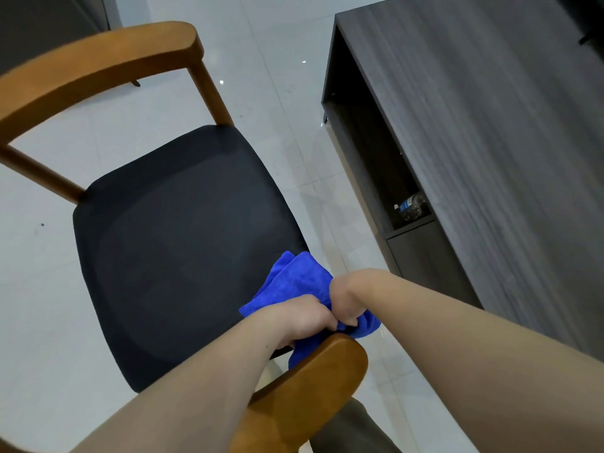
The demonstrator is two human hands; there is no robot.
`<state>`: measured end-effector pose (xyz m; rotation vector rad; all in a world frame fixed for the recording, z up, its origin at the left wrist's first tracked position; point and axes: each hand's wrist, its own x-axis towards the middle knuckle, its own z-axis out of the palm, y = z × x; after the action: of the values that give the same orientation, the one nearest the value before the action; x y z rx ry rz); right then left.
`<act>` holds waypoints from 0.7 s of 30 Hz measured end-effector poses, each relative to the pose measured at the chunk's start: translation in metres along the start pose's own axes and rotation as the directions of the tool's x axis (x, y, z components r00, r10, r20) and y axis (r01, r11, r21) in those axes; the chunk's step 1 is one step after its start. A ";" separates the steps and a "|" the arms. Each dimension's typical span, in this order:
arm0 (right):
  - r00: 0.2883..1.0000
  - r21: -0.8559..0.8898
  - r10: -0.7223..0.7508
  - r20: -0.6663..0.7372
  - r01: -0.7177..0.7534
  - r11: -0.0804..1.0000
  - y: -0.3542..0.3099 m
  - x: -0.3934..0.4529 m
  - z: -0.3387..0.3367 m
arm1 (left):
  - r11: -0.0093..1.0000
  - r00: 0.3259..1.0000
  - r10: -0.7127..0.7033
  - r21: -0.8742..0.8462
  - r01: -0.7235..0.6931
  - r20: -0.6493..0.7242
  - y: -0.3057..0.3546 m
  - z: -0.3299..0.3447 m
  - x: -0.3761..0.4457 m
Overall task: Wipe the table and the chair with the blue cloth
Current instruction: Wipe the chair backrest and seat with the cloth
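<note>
Head view: looking down at a chair, a worktop and two bare arms.
Floor (49, 305): pale glossy tiles are lying under everything.
Worktop (490, 125): dark grey wood-grain top is filling the upper right; an open shelf is showing under its edge.
Chair (176, 230): black padded seat is sitting in a brown wooden frame; the curved backrest rail is arching across the upper left and the near end of the rail is lying at bottom centre.
Left hand (300, 317): fingers are curling round the blue cloth and gripping it, just above the near rail end.
Right hand (343, 299): fist is closing on the same cloth, touching the left hand.
Blue cloth (294, 276): bunched fabric is hanging between both hands over the seat's near right corner, one fold is dropping beside the rail end.
Bottle (411, 206): clear plastic bottle is lying on the shelf under the worktop, well apart from the hands.
</note>
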<state>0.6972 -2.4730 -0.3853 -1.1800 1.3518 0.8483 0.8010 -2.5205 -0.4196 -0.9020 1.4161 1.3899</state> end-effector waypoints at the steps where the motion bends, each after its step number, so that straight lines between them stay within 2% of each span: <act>1: 1.000 0.013 -0.001 -0.004 0.001 1.000 0.001 -0.002 0.000 | 1.000 1.000 -0.006 0.003 0.006 0.006 0.001 0.000 -0.002; 14: 0.999 0.114 -0.031 -0.031 0.034 0.993 0.005 -0.018 0.001 | 0.998 0.997 -0.020 -0.058 0.024 0.076 0.010 -0.007 -0.013; 21: 1.000 0.208 0.001 -0.005 0.000 0.978 0.004 -0.024 -0.003 | 0.992 0.994 -0.024 -0.118 0.037 0.111 0.010 -0.013 -0.018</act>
<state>0.6902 -2.4710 -0.3616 -1.0197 1.4082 0.6862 0.7949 -2.5344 -0.4005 -0.9057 1.2427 1.4914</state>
